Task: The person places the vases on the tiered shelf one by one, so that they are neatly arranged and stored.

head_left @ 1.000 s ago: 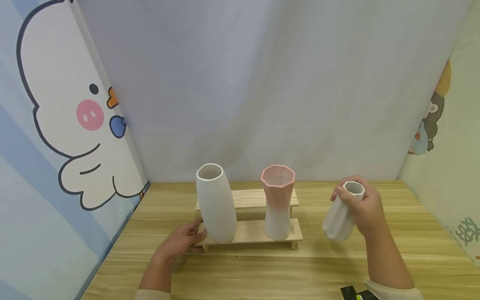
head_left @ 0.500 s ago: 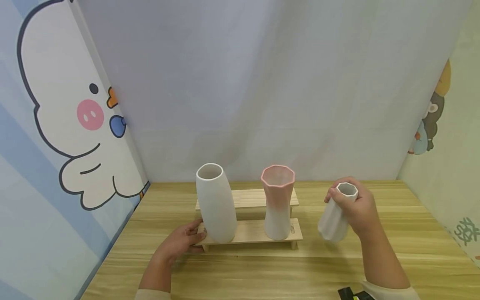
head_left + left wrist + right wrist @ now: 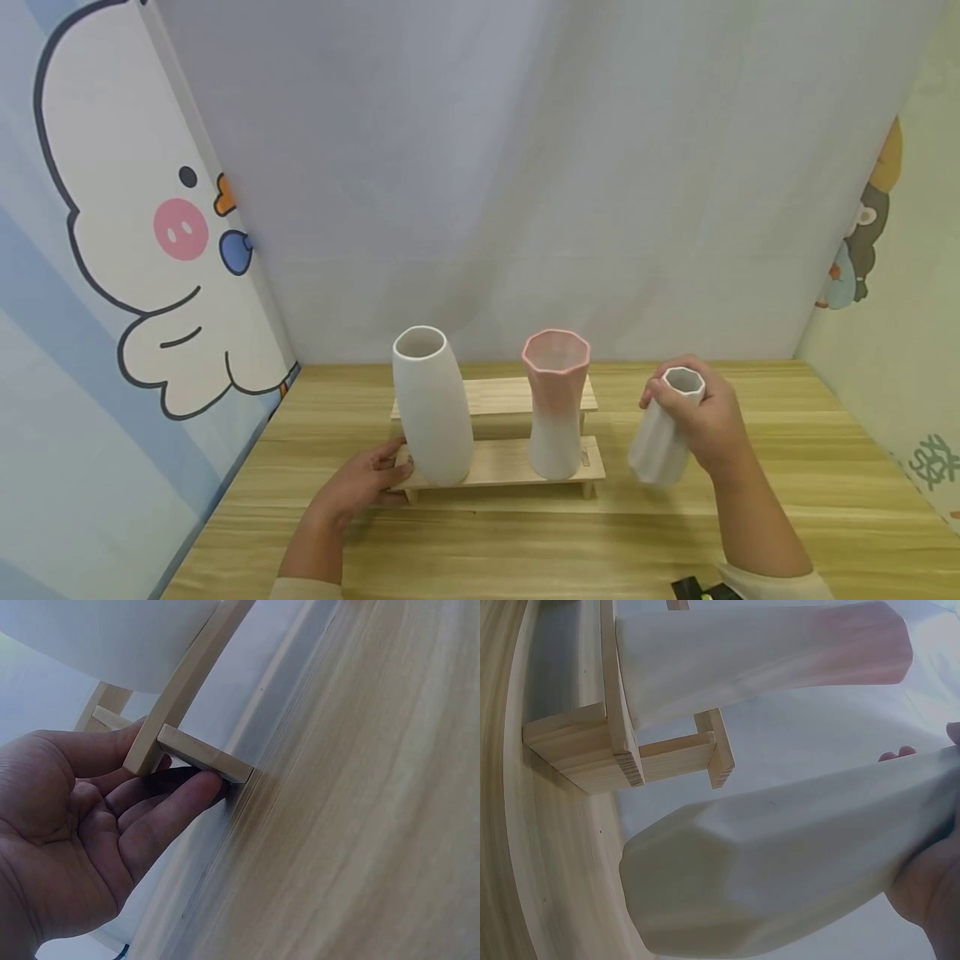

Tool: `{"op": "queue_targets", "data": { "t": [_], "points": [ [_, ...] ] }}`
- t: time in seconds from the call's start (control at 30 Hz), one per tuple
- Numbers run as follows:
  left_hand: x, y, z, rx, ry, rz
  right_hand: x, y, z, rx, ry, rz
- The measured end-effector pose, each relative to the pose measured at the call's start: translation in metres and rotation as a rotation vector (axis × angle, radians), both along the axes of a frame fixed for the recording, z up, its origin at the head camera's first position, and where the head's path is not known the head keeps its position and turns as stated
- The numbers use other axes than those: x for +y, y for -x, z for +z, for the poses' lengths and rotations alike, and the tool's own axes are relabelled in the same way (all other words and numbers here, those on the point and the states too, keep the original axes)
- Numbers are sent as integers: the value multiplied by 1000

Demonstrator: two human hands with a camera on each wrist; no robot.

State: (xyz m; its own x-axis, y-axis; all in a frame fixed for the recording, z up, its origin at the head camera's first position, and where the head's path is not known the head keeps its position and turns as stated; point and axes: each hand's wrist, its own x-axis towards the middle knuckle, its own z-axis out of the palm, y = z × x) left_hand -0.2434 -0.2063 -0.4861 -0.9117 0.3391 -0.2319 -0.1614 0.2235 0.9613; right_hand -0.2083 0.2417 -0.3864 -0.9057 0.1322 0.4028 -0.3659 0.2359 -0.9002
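My right hand [image 3: 708, 417] grips a white faceted vase [image 3: 658, 446] near its rim, to the right of the stand. The vase leans, its base toward the stand; in the right wrist view the vase [image 3: 727, 877] hangs over the table. My left hand [image 3: 363, 482] holds the left end of a two-step wooden stand [image 3: 501, 460]; in the left wrist view the thumb lies at the plank [image 3: 176, 697] and the fingers reach under it, by the leg. On the stand's lower step are a tall smooth white vase [image 3: 435, 408] and a pink-and-white vase [image 3: 557, 408] with a wavy rim.
The stand's upper step [image 3: 498, 397] lies behind both vases. All stands on a wood-grain table [image 3: 525, 550]. A pale curtain [image 3: 525, 183] closes the back, and printed cartoon panels [image 3: 120, 167] flank the sides. Something black [image 3: 701, 590] shows by the right sleeve.
My right hand has moved a little to the left with the white faceted vase, nearer the stand. The left hand, the stand and its two vases have stayed in place.
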Motion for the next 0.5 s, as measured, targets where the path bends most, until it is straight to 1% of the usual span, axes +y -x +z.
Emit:
{"op": "queue_targets", "data": {
  "t": [0.27,0.5],
  "points": [
    [0,1,0,-1,7,-2,-1,1,-4,-16,-9,2],
    [1,1,1,0,18,15,-1,3,-4,-11,-4,1]
  ]
}}
